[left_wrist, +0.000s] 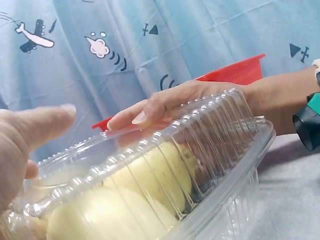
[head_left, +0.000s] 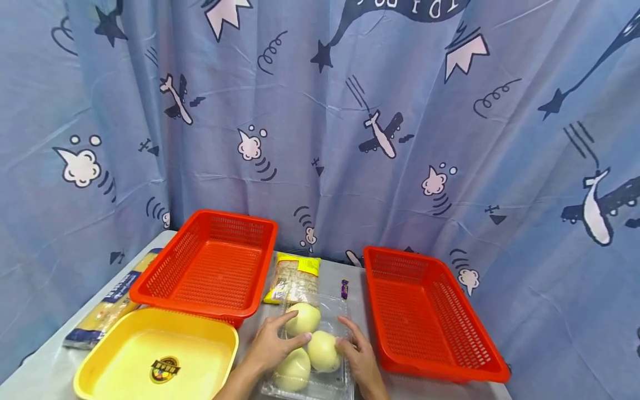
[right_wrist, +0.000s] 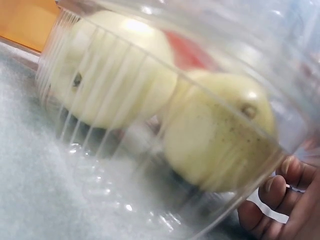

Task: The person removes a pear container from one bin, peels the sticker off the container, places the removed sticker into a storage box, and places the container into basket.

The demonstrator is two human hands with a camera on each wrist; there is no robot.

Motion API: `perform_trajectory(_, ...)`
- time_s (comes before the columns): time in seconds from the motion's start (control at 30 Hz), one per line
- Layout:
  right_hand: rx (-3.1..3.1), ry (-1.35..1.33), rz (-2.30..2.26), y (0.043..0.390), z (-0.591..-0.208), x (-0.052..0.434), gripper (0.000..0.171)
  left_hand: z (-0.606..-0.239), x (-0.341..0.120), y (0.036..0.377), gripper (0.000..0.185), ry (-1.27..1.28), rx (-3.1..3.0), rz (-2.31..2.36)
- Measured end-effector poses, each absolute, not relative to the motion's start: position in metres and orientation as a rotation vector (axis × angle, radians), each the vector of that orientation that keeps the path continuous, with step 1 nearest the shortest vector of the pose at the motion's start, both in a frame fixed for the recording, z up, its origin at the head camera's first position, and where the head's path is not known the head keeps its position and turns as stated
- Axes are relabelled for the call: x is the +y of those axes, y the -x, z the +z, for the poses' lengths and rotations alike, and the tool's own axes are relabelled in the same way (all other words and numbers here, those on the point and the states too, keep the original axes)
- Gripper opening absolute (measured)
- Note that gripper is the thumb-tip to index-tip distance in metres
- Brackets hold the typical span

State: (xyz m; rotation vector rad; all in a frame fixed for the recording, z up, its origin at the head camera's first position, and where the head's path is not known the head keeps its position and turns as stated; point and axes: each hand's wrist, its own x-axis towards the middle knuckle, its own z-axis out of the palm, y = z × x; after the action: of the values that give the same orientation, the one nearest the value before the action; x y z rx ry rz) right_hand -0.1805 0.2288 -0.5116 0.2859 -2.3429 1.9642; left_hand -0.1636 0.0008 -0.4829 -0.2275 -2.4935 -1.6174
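Looking down from the head camera, I see both hands on a clear plastic box [head_left: 320,355] at the bottom centre of the frame, sitting on the grey table [head_left: 45,361]. Inside it lie three pale yellow fruits [head_left: 322,350], packed close together and touching.

My left hand [head_left: 272,344] lies over the left side of the box lid with its fingers fairly straight, reaching across the top fruit; I can't say it grips anything, it just rests there. In the left wrist view its thumb [left_wrist: 42,125] hovers at the left edge above the ribbed lid.

My right hand [head_left: 357,355] presses against the right side of the box, fingers stretched along the lid. In the right wrist view, fingertips [right_wrist: 272,192] at the lower right curl in under the box's edge.

Either side of the box stand two red baskets, one at centre left [head_left: 210,266] and one at right [head_left: 425,316]. A yellow tray [head_left: 155,355] fills the lower left, a long noodle packet [head_left: 107,305] lies beyond it, and a yellow-topped bag [head_left: 295,278] sits just behind the box.
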Motion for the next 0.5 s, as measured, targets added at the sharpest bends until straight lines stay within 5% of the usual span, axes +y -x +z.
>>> perform_trajectory(0.5, -2.352, -0.165, 1.831, 0.1818, -0.5074, 0.2244, 0.042, -0.4736, 0.0007, 0.1651, 0.042, 0.140, -2.591, -1.560)
